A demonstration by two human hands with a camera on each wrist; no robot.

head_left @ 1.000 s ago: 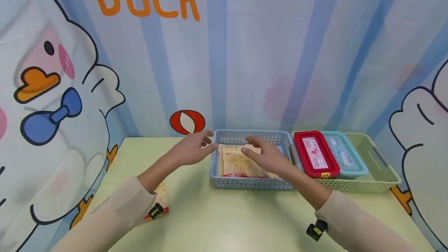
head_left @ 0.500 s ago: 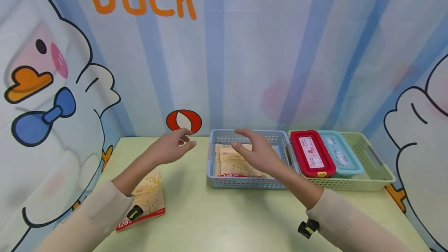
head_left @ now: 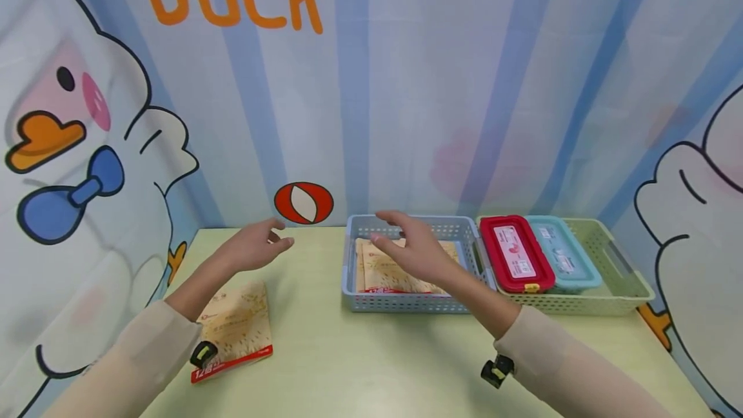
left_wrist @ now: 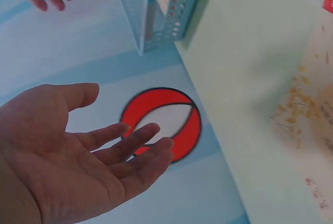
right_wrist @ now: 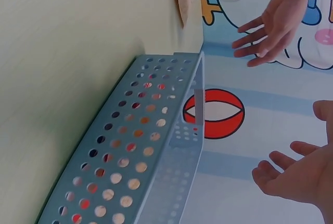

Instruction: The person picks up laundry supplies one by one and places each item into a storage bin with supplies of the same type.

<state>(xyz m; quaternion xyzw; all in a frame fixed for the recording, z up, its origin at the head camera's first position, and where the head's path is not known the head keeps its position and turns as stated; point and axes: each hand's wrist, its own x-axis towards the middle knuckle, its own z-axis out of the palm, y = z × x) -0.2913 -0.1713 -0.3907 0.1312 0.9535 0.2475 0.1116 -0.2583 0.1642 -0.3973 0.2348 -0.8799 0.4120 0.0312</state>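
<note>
My left hand [head_left: 252, 247] hovers to the left of the blue basket [head_left: 406, 303], holding nothing, its fingers relaxed in the left wrist view. Below its wrist, a flat beige packet [head_left: 240, 321] with a red bottom strip lies on the table, partly covered by the sleeve in the head view. Over the blue basket is my right hand [head_left: 418, 253], fingers loosely spread and nothing in them. Similar beige packets [head_left: 383, 269] lie inside that basket, partly hidden behind this hand. The right wrist view shows the right hand [right_wrist: 302, 177] beyond the basket's perforated wall [right_wrist: 130, 130].
Right of the blue basket stands a green basket [head_left: 629, 298]. It holds a red-lidded box [head_left: 545, 260] and a light blue box [head_left: 580, 269] side by side. A printed duck curtain [head_left: 418, 82] rises behind the pale yellow-green table [head_left: 360, 366].
My left hand has moved left, away from the blue basket, and its sleeve uncovers more of the packet on the table. The right hand has shifted slightly left above the basket.
</note>
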